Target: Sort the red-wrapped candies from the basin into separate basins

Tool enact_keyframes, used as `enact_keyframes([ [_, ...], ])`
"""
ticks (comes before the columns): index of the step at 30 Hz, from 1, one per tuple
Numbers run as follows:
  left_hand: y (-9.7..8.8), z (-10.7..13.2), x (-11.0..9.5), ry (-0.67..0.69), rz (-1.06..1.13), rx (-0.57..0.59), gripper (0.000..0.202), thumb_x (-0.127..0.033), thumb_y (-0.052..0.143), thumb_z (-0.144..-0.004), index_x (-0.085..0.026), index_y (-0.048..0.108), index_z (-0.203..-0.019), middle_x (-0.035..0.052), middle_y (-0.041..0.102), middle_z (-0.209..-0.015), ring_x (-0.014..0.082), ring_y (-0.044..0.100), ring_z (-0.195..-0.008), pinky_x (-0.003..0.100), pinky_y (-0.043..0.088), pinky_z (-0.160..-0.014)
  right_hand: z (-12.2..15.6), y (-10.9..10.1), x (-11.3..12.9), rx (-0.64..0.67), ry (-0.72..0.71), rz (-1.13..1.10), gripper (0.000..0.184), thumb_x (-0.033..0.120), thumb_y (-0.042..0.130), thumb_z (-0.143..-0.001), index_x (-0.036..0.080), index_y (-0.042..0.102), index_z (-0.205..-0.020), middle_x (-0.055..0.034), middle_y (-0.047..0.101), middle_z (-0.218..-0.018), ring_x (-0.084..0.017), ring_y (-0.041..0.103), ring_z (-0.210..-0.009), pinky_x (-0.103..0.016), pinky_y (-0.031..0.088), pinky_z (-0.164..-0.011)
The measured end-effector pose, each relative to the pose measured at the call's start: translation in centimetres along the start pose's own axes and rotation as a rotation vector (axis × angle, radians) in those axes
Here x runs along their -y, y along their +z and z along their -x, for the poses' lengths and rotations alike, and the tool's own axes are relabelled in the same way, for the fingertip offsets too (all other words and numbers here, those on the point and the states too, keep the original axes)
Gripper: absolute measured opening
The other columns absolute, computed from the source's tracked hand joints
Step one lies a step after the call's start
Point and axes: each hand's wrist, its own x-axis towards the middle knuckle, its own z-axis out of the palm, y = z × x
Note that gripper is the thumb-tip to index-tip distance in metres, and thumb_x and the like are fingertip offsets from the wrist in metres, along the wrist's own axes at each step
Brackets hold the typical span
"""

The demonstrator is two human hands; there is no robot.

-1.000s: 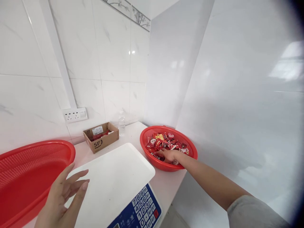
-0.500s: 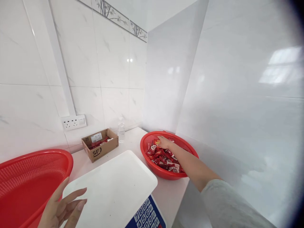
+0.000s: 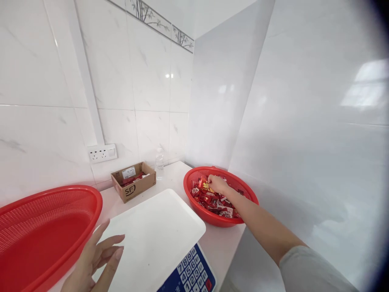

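My right hand reaches into a red perforated basket at the back right. Its fingers are closed on a small red and orange packet. Below it lie many small red packets with white print; what is inside them I cannot make out. At the lower left, my left hand holds nothing, its fingers apart. It hovers over the near left edge of the white pan of a weighing scale, whose blue keypad faces me.
Another red basket stands on the left. Behind the scale sit a cardboard box with red packets inside and a clear plastic bottle. A wall socket is above the white table. Tiled walls close off the back and right.
My right hand has drawn back slightly and closed on the red and orange packet, lifting it a little. My left hand stays open over the scale. The view has shifted slightly left.
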Motion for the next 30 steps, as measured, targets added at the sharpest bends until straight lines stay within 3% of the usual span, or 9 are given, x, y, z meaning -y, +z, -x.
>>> enact_keyframes([
  [4, -0.7, -0.1, 0.1, -0.049, 0.02, 0.179, 0.062, -0.059, 0.059, -0.068, -0.03, 0.051, -0.123, 0.0061, 0.068, -0.104, 0.0253, 0.066, -0.088, 0.031, 0.056, -0.06, 2.3, -0.2, 4.1, -0.056, -0.119, -0.121, 0.01, 0.025, 0.056, -0.082, 0.018, 0.053, -0.089, -0.0024, 0.06, -0.091, -0.017, 0.056, -0.086, -0.037, 0.045, -0.083],
  [8, -0.3, 0.8, -1.0, -0.114, 0.078, 0.32, 0.057, -0.056, 0.054, -0.075, -0.027, 0.05, -0.125, 0.0089, 0.063, -0.115, 0.0245, 0.062, -0.1, 0.033, 0.054, -0.075, 8.0, 2.0, 9.6, 0.012, -0.272, -0.356, 0.016, 0.034, 0.051, -0.08, 0.023, 0.044, -0.089, -0.0008, 0.057, -0.093, -0.016, 0.056, -0.085, -0.029, 0.047, -0.074],
  [11, 0.4, 1.6, -2.3, -0.095, 0.174, 0.396, 0.059, -0.051, 0.051, -0.08, -0.023, 0.043, -0.131, 0.0109, 0.058, -0.12, 0.0231, 0.057, -0.108, 0.035, 0.05, -0.086, 12.9, 4.5, 13.2, 0.198, -0.297, -0.753, 0.025, 0.035, 0.06, -0.072, 0.024, 0.045, -0.09, -0.0004, 0.055, -0.087, -0.017, 0.056, -0.083, -0.03, 0.047, -0.072],
  [14, 0.7, 1.9, -3.0, -0.05, 0.282, 0.445, 0.05, -0.046, 0.048, -0.085, -0.021, 0.043, -0.128, 0.0099, 0.058, -0.12, 0.0218, 0.055, -0.109, 0.034, 0.048, -0.087, 16.4, 6.4, 15.4, 0.441, -0.282, -0.95, 0.036, 0.035, 0.063, -0.074, 0.025, 0.047, -0.104, -0.0027, 0.057, -0.097, -0.018, 0.057, -0.091, -0.032, 0.048, -0.078],
  [18, 0.2, 1.6, -3.0, -0.073, 0.361, 0.427, 0.035, -0.044, 0.045, -0.087, -0.02, 0.05, -0.113, 0.0073, 0.062, -0.111, 0.0198, 0.058, -0.097, 0.032, 0.047, -0.08, 17.8, 7.2, 16.6, 0.739, -0.318, -1.048, 0.039, 0.039, 0.06, -0.08, 0.022, 0.05, -0.114, -0.0053, 0.059, -0.107, -0.02, 0.057, -0.099, -0.036, 0.046, -0.086],
  [20, 0.0, 1.4, -2.8, -0.081, 0.408, 0.428, 0.033, -0.043, 0.047, -0.087, -0.019, 0.049, -0.109, 0.007, 0.062, -0.108, 0.0187, 0.058, -0.093, 0.032, 0.046, -0.08, 17.8, 7.1, 16.8, 0.793, -0.294, -1.058, 0.038, 0.041, 0.062, -0.079, 0.021, 0.053, -0.11, -0.0043, 0.062, -0.1, -0.019, 0.059, -0.091, -0.035, 0.047, -0.082],
  [27, 0.1, 1.4, -2.7, -0.119, 0.39, 0.466, 0.038, -0.044, 0.057, -0.081, -0.02, 0.05, -0.111, 0.0071, 0.061, -0.109, 0.019, 0.057, -0.091, 0.032, 0.046, -0.077, 18.1, 7.2, 17.1, 0.609, -0.203, -0.974, 0.035, 0.045, 0.064, -0.076, 0.02, 0.056, -0.1, -0.0027, 0.062, -0.089, -0.018, 0.057, -0.08, -0.032, 0.048, -0.071],
  [30, 0.2, 1.4, -2.7, -0.123, 0.368, 0.517, 0.039, -0.043, 0.061, -0.078, -0.02, 0.054, -0.11, 0.0071, 0.062, -0.109, 0.0197, 0.058, -0.091, 0.033, 0.046, -0.078, 18.4, 7.2, 17.3, 0.619, -0.209, -1.018, 0.035, 0.045, 0.062, -0.078, 0.02, 0.054, -0.101, -0.0028, 0.061, -0.09, -0.017, 0.056, -0.079, -0.03, 0.047, -0.068],
])
